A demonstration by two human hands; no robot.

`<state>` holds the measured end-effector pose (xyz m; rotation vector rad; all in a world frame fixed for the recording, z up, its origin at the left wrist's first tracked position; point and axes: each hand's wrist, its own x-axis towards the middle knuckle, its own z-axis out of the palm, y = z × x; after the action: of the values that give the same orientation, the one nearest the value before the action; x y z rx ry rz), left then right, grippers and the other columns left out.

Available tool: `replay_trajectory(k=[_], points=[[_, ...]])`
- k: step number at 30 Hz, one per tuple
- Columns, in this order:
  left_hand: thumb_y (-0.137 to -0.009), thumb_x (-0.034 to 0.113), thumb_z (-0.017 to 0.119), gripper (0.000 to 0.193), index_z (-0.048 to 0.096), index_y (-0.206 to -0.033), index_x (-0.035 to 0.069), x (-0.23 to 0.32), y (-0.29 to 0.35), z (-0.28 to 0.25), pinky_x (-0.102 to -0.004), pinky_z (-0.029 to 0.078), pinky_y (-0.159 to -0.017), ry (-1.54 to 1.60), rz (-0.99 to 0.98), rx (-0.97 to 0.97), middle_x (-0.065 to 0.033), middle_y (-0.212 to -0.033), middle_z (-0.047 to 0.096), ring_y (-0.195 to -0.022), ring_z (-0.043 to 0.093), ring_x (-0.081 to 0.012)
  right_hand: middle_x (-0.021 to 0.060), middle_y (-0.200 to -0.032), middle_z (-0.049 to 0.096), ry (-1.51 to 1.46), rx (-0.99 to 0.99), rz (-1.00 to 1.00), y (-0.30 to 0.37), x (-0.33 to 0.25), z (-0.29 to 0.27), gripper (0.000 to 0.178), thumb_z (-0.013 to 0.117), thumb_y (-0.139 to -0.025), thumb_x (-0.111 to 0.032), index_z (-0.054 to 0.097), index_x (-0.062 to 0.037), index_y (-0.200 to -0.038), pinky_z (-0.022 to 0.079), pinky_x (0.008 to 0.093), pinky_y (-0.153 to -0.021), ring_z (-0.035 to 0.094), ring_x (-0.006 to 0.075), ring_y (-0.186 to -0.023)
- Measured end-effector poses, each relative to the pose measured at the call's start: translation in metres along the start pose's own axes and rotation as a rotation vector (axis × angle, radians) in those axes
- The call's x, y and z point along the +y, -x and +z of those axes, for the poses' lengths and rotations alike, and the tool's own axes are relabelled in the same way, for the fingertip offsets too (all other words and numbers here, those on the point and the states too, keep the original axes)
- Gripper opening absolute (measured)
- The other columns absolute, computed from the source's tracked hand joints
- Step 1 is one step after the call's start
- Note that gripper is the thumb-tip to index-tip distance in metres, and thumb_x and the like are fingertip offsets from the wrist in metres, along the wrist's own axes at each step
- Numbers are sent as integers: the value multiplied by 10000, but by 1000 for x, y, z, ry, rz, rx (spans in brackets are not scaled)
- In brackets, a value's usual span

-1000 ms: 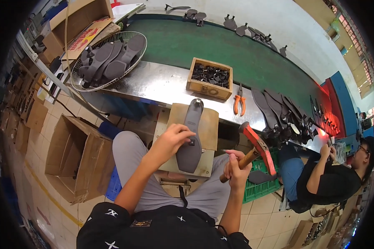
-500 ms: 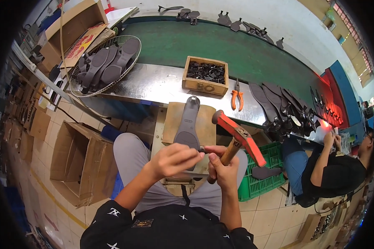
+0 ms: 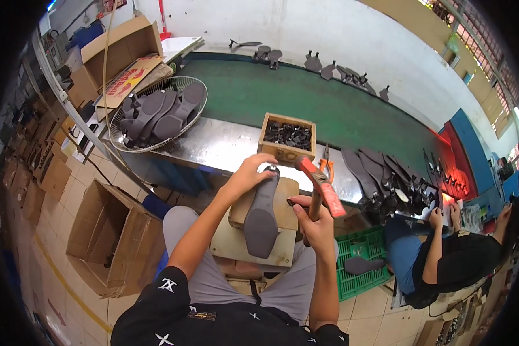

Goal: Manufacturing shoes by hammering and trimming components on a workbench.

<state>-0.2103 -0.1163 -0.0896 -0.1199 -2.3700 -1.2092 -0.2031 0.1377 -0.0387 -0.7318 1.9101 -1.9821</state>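
A dark grey shoe sole [image 3: 261,224] lies on a wooden block [image 3: 287,199] in front of me, its toe end toward me. At the far, heel end my left hand [image 3: 249,175] curls its fingers round the sole; a shiny tip shows beside them. My right hand [image 3: 317,226] is closed round the wooden handle of a hammer with a red head [image 3: 325,189], held upright to the right of the sole. Between its thumb and forefinger is a small black piece [image 3: 291,202]. Beyond the block stands a wooden box [image 3: 287,152] of small black pieces.
Orange-handled pliers [image 3: 327,165] lie right of the box. A wire basket [image 3: 116,144] of soles stands at the left, more soles [image 3: 363,171] at the right. A green crate [image 3: 360,248] and a cardboard box [image 3: 106,242] flank me. A person [image 3: 455,254] works at the right.
My left hand has moved away from my right hand to the sole's far heel end. The hammer in my right hand has turned a little. The whole view has shifted slightly.
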Motion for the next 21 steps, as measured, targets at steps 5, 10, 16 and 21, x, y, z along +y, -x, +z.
replay_trajectory(k=[5,10,16,21], points=[[-793,154,758,278,719,-1035,23,22,19,8,-357,513,-865,230,-256,5,-161,-1025,718,-959,678,-288,14,-863,690,108,20,-151,-31,19,8,182,717,-896,-97,692,28,-1026,350,192,-450,491,17,-554],[-754,153,794,298,734,-1024,41,30,48,4,-353,517,-789,94,-96,84,-139,-939,706,-896,660,-282,102,-974,727,129,-84,97,-57,23,17,244,734,-886,-133,691,58,-1033,514,275,-782,655,128,-848],[-750,176,803,302,729,-1009,38,20,55,9,-361,508,-748,84,-107,82,-133,-903,697,-839,642,-265,128,-943,709,299,-114,-83,-62,48,22,216,729,-864,-103,677,17,-1036,512,324,-783,672,209,-847],[-751,174,806,313,717,-1015,31,36,53,2,-359,517,-775,112,-76,70,-134,-924,700,-868,656,-271,134,-893,678,535,-119,-341,-52,21,26,201,714,-822,-24,664,16,-1012,508,347,-729,660,224,-791]])
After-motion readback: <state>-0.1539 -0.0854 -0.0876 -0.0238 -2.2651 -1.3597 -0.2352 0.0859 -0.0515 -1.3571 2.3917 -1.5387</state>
